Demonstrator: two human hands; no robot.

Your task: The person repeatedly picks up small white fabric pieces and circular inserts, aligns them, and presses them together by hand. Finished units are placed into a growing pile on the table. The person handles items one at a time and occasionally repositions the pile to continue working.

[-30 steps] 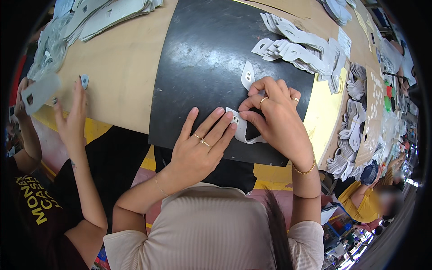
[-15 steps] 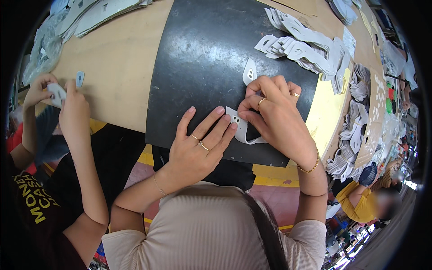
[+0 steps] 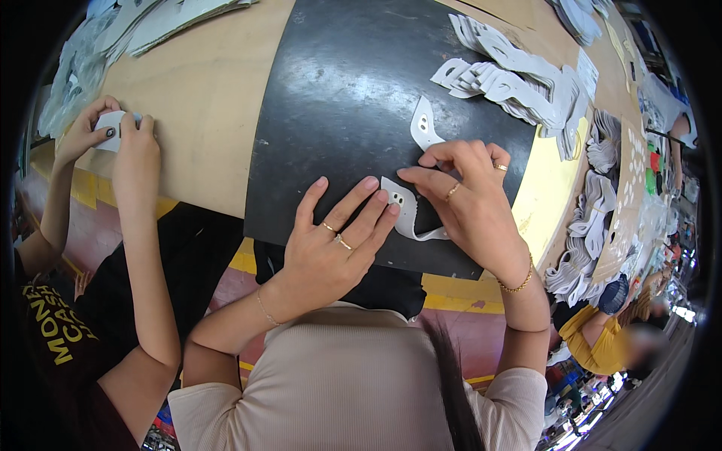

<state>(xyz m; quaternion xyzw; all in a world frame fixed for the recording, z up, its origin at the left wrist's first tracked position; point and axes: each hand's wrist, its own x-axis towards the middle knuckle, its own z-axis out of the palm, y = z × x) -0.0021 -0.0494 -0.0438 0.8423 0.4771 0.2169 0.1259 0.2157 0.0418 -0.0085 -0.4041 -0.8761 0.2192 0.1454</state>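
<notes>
On a black mat (image 3: 323,113) lies a curved white cut piece (image 3: 407,223) with small holes near its upper end. My left hand (image 3: 331,237) rests spread on the mat, its fingertips at the left edge of this piece. Just right of the holes, my right hand (image 3: 472,203) hovers with thumb and forefinger pinched together. Anything between those fingertips is too small or hidden to make out. A second white piece (image 3: 423,129) with holes lies farther off, partly covered by my right hand.
Stacked white pieces (image 3: 519,83) sit at the mat's far right, with more bundles (image 3: 590,203) beyond a yellow sheet (image 3: 553,180). To my left, a co-worker's hands (image 3: 135,150) hold a white piece (image 3: 110,129) over the tan table (image 3: 195,135). Larger sheets (image 3: 169,26) lie at far left.
My right hand has lifted off the near piece and shifted slightly right, uncovering more of both pieces. My left hand stays put. The co-worker's hands have moved farther over the table.
</notes>
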